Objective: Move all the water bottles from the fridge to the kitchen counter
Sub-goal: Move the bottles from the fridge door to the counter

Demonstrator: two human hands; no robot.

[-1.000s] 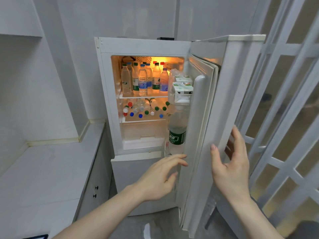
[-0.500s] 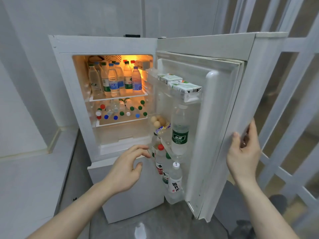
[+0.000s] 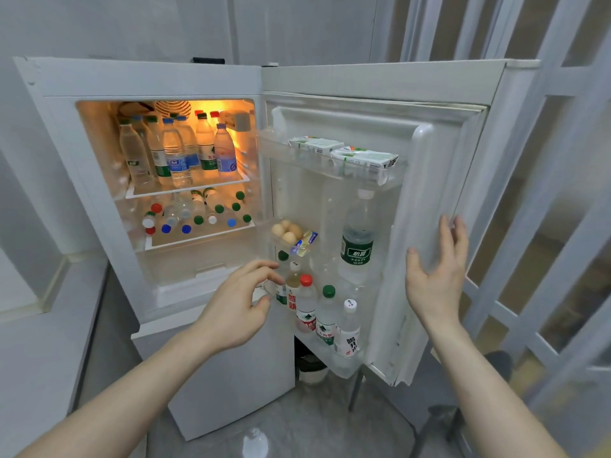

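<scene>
We stand before an open white fridge (image 3: pixel 139 81), its door (image 3: pixel 439 133) swung wide to our right. Our left hand (image 3: pixel 236 309) hangs in front of the door's lower rack, fingers loosely curled, holding nothing. Our right hand (image 3: pixel 436 282) is spread flat, fingers straight, at the door's outer edge; we cannot tell whether it touches.

On the lit top shelf (image 3: pixel 188 190), upright water bottles (image 3: pixel 175 157) crowd together with blue, green and red caps; their labels are too blurred to read. On the shelf below, more bottles (image 3: pixel 198 213) lie on their sides, caps toward us.

The door's top rack (image 3: pixel 330 160) holds white cartons (image 3: pixel 363 160) with green print, unreadable. A small door tray holds eggs (image 3: pixel 287 231) beside a blue-and-yellow packet (image 3: pixel 305 241). A large bottle (image 3: pixel 358 239) with a dark green label bearing white Chinese characters stands in the door. The bottom rack holds a red-capped bottle (image 3: pixel 305 305) with a red label, a green-capped bottle (image 3: pixel 327 315) and a white-capped bottle (image 3: pixel 348 328) with red Chinese writing.

The pale kitchen counter (image 3: pixel 39 352) lies at our left.
</scene>
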